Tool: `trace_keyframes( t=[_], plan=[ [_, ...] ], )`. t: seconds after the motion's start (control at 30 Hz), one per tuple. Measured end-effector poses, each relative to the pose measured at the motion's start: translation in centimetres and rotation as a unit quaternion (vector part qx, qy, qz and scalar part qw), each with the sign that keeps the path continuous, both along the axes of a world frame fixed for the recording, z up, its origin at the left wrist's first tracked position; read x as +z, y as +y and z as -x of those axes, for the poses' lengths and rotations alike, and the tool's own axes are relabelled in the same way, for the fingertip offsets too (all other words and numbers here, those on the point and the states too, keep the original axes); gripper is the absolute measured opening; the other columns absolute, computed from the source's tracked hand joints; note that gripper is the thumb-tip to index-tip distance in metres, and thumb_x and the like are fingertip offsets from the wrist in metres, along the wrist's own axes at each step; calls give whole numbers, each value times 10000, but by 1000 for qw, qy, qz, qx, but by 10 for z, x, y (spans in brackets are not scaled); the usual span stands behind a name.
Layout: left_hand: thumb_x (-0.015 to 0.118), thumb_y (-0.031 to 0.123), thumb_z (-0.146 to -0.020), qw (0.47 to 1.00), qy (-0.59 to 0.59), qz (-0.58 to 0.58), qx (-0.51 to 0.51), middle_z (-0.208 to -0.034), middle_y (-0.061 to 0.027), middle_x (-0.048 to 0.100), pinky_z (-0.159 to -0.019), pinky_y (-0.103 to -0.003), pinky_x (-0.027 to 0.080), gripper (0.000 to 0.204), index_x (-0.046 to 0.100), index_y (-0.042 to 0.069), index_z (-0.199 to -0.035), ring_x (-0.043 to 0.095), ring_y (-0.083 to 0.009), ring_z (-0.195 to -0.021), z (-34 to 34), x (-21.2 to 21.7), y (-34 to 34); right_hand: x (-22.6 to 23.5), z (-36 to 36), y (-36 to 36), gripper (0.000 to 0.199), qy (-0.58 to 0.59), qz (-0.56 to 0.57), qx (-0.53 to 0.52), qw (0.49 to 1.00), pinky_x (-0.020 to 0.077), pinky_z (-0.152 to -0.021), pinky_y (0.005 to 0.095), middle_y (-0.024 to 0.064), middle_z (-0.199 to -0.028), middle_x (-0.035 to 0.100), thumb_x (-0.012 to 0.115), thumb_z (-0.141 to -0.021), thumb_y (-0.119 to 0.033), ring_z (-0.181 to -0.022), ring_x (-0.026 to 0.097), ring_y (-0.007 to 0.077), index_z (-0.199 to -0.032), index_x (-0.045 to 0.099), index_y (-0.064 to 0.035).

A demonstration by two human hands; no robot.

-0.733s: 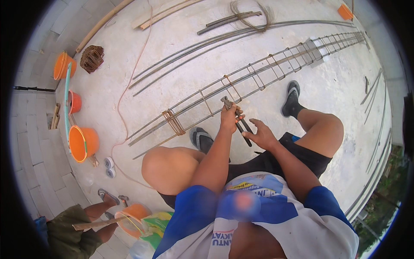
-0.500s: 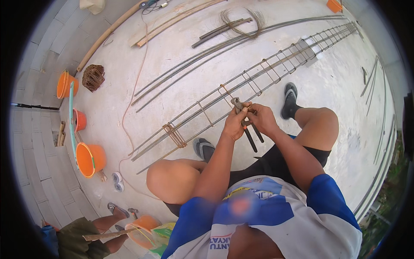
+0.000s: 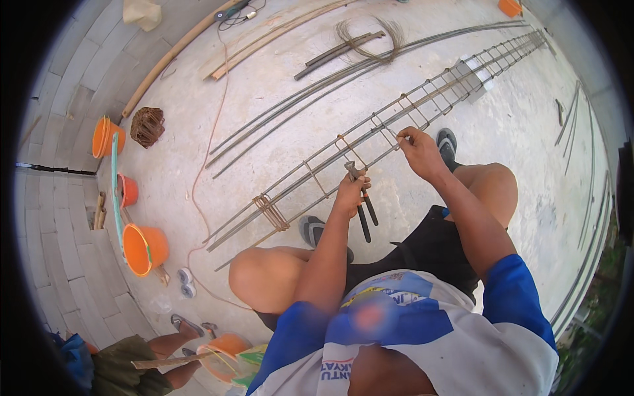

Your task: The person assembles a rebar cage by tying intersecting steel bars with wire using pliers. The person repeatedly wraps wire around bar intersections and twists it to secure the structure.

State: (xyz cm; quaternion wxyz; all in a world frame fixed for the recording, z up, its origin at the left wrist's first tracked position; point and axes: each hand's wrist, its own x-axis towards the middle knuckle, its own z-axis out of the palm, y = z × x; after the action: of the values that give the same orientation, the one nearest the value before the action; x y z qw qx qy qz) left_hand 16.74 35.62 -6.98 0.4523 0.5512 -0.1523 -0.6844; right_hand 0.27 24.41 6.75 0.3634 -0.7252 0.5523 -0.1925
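A long rebar cage (image 3: 310, 181) of steel bars and rectangular stirrups lies across the concrete floor in front of me. My left hand (image 3: 351, 191) is closed around a pair of dark pincers (image 3: 360, 198), whose jaws sit at the near bar and whose handles hang down toward my lap. My right hand (image 3: 417, 148) is farther along the cage, its fingers pinched on a stirrup (image 3: 386, 132) where it meets the near bar. I am squatting, knees apart, with sandalled feet close to the cage.
Loose rebar lengths (image 3: 297, 109) and a coil of tie wire (image 3: 370, 33) lie beyond the cage. Orange buckets (image 3: 142, 247) stand along the left by a block wall (image 3: 46, 198). Another person (image 3: 142, 360) crouches at lower left. More bars (image 3: 584, 191) lie at right.
My two hands were together at one joint of the cage. Now my right hand has moved away along the bar to a stirrup, while my left hand stays with the pincers.
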Motion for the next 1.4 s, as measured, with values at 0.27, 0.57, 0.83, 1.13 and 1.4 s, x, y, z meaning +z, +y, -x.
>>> trace_keyframes(
  t=[0.27,0.57,0.83,1.13,1.4],
  plan=[
    [550,271,-917,965,-216,69,130,-1144,-136,598,-832,-338,467,456,488,0,-1279,591,-215,-969,4,9,-30,18,12,0,246,25,1,169,985,477,-701,325,169,-800,660,531,-901,-98,-689,589,211,-1090,650,4],
    [521,333,-946,913,-348,106,-187,-602,15,407,-554,-272,380,357,628,-4,-996,381,-106,-552,-61,222,-31,41,-1,-11,237,-130,-77,218,964,455,-681,314,56,-761,614,570,-928,-153,-695,533,149,-1079,642,15],
    [590,282,-904,919,-321,90,-208,-617,22,475,-571,-252,362,285,677,10,-920,413,-79,-584,-84,246,-5,61,3,-7,218,-162,-107,263,945,452,-689,333,90,-723,601,574,-878,-200,-701,552,194,-912,647,3],
    [599,265,-916,844,-477,81,-231,-776,-51,629,-708,-287,440,299,679,-23,-929,516,-125,-745,-77,234,8,61,1,-3,157,-80,-22,330,940,452,-652,335,121,-747,637,609,-892,-144,-670,562,221,-927,643,5],
    [566,248,-909,862,-440,105,-230,-718,2,536,-674,-274,413,254,683,24,-904,448,-87,-691,-91,251,18,65,-5,-2,203,-127,-194,336,913,434,-583,275,25,-662,557,586,-931,-193,-607,510,108,-952,652,-2]
  ],
)
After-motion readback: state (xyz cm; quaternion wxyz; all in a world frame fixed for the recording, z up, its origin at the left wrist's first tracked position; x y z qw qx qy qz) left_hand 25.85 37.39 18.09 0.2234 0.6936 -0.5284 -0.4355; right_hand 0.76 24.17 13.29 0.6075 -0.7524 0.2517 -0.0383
